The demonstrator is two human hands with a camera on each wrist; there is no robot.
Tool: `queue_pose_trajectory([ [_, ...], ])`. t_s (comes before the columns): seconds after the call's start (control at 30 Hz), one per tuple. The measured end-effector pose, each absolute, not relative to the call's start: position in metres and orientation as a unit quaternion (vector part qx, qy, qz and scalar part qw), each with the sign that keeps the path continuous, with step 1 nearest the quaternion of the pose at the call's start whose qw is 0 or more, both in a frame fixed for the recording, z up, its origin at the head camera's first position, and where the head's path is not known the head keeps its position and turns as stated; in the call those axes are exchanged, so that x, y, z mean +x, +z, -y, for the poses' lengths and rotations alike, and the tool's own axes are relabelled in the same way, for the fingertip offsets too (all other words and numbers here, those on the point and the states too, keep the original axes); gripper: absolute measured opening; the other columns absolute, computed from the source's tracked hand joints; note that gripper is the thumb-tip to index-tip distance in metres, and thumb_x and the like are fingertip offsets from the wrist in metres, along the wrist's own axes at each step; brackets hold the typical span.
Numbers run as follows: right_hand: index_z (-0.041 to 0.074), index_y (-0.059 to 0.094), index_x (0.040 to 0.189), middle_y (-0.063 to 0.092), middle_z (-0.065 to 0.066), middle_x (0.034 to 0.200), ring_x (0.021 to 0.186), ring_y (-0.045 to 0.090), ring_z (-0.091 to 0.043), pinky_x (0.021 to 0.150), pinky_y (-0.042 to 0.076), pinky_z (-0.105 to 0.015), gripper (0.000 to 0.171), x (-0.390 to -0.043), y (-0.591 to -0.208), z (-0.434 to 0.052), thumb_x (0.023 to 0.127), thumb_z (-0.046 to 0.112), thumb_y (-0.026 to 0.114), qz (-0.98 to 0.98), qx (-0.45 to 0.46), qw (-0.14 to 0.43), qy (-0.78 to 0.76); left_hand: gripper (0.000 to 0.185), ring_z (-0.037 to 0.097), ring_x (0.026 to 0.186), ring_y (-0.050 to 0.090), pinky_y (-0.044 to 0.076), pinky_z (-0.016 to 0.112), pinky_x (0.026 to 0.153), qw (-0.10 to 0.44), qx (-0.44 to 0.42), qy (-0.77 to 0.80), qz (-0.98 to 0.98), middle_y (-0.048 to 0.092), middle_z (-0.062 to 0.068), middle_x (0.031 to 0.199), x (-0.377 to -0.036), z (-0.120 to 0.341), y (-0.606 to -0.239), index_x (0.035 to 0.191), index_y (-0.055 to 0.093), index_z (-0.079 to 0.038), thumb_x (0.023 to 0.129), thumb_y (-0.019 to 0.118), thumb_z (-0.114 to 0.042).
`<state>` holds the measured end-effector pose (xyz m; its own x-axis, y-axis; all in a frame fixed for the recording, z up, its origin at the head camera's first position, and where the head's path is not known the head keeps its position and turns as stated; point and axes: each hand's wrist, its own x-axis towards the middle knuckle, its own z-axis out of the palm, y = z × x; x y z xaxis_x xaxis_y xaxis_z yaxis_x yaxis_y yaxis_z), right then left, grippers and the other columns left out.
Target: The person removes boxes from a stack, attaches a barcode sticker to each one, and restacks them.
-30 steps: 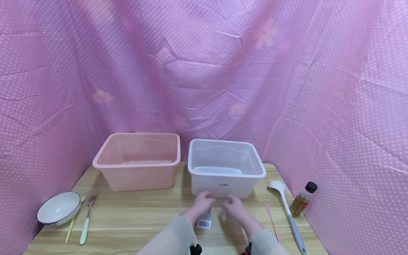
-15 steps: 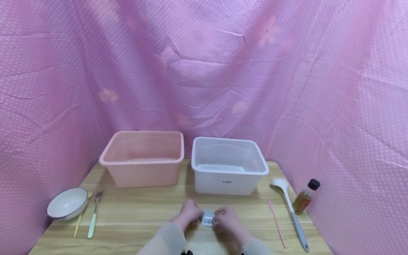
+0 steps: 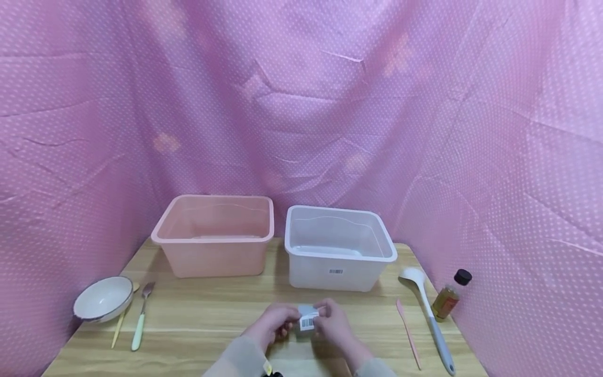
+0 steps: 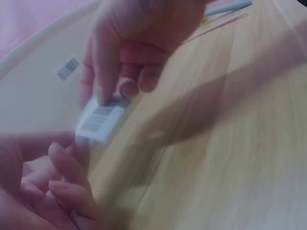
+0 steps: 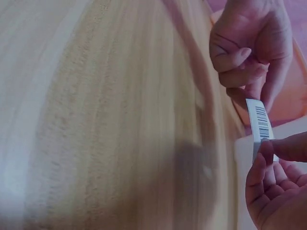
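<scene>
A small, flat, pale blue-grey piece with a white barcode label [image 3: 308, 317] is stretched between both hands above the table, in front of the white bin [image 3: 336, 272]. My left hand [image 3: 275, 322] pinches its left end between thumb and finger. The right hand [image 3: 333, 325] pinches the other end. In the left wrist view the barcode piece [image 4: 98, 122] tilts, and fingertips cover both ends. The right wrist view has the same labelled piece [image 5: 261, 125] upright between the two pinches, slightly bent. Its exact kind cannot be told.
A pink bin [image 3: 212, 259] stands left of the white one. To the left are a white bowl [image 3: 103, 299], a yellow-handled utensil [image 3: 120, 324] and a green-handled fork [image 3: 140, 324]. Rightward lie a pink stick-like utensil [image 3: 409, 335], a ladle [image 3: 431, 319] and a black-capped bottle [image 3: 449, 298].
Both hands came back from the white bin's front to the labelled piece on the table. They took hold of its two ends and now hold it up. The head view shifted slightly.
</scene>
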<state>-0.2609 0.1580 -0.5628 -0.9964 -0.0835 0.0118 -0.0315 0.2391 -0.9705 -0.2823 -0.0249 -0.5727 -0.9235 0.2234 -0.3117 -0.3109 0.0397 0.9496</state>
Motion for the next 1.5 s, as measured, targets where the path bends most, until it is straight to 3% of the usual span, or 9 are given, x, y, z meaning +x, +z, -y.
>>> queue_pose_trajectory([
  [0.1,-0.006,0.053,0.118,0.059,-0.017,0.1,0.073,0.057,-0.022,0.062,0.054,-0.038,0.04,-0.258,-0.56,-0.154,0.08,-0.007,0.068,-0.815,-0.022,-0.028,-0.578,0.03,0.002,0.053,0.048,0.037,0.012,0.045,0.183,-0.04,0.706,-0.683,0.065,-0.001,0.072,-0.278,0.025,-0.573,0.113,0.066,0.003,0.086,0.069,-0.011],
  [0.23,0.0,0.056,0.106,0.06,-0.012,0.099,0.076,0.055,-0.02,0.063,0.051,-0.032,0.03,-0.253,-0.559,-0.145,0.082,0.004,0.073,-0.843,-0.006,-0.076,-0.533,0.036,0.004,0.057,0.055,0.041,0.014,0.049,0.154,-0.065,0.741,-0.65,0.07,0.003,0.078,-0.273,0.021,-0.571,0.117,0.064,0.005,0.086,0.072,-0.01],
  [0.43,-0.003,0.066,0.101,0.066,-0.008,0.091,0.077,0.062,-0.021,0.063,0.054,-0.032,0.021,-0.247,-0.564,-0.134,0.087,0.011,0.072,-0.824,-0.031,-0.029,-0.565,0.029,0.007,0.064,0.058,0.043,0.015,0.052,0.131,-0.057,0.77,-0.621,0.068,0.0,0.079,-0.268,0.014,-0.569,0.11,0.068,0.004,0.084,0.074,-0.009],
  [0.67,0.001,0.07,0.101,0.07,-0.006,0.093,0.084,0.064,-0.022,0.072,0.056,-0.038,0.017,-0.245,-0.569,-0.132,0.09,0.013,0.07,-0.822,-0.02,-0.024,-0.568,0.03,0.01,0.069,0.058,0.044,0.019,0.057,0.144,-0.052,0.77,-0.619,0.069,-0.001,0.081,-0.264,0.011,-0.572,0.11,0.069,0.0,0.084,0.075,-0.014],
  [1.1,-0.001,0.069,0.101,0.069,-0.007,0.091,0.077,0.062,-0.025,0.063,0.055,-0.039,0.016,-0.247,-0.573,-0.146,0.095,0.013,0.061,-0.79,0.02,0.006,-0.613,0.032,0.012,0.072,0.062,0.047,0.022,0.061,0.142,-0.05,0.768,-0.623,0.071,0.002,0.084,-0.265,0.012,-0.574,0.115,0.066,0.004,0.086,0.072,-0.01],
  [1.27,-0.001,0.069,0.102,0.07,-0.009,0.095,0.08,0.064,-0.026,0.064,0.056,-0.039,0.028,-0.247,-0.57,-0.147,0.09,0.023,0.072,-0.795,0.005,0.003,-0.607,0.034,0.012,0.072,0.063,0.049,0.022,0.062,0.145,-0.047,0.768,-0.622,0.071,0.002,0.084,-0.266,0.012,-0.573,0.115,0.066,0.003,0.086,0.073,-0.011],
  [1.5,-0.002,0.07,0.1,0.07,-0.011,0.094,0.078,0.063,-0.021,0.069,0.055,-0.037,0.022,-0.245,-0.565,-0.143,0.087,0.016,0.074,-0.803,-0.025,-0.008,-0.596,0.031,0.009,0.07,0.059,0.045,0.021,0.06,0.153,-0.029,0.769,-0.621,0.07,-0.002,0.082,-0.266,0.01,-0.57,0.113,0.069,0.001,0.084,0.074,-0.011],
])
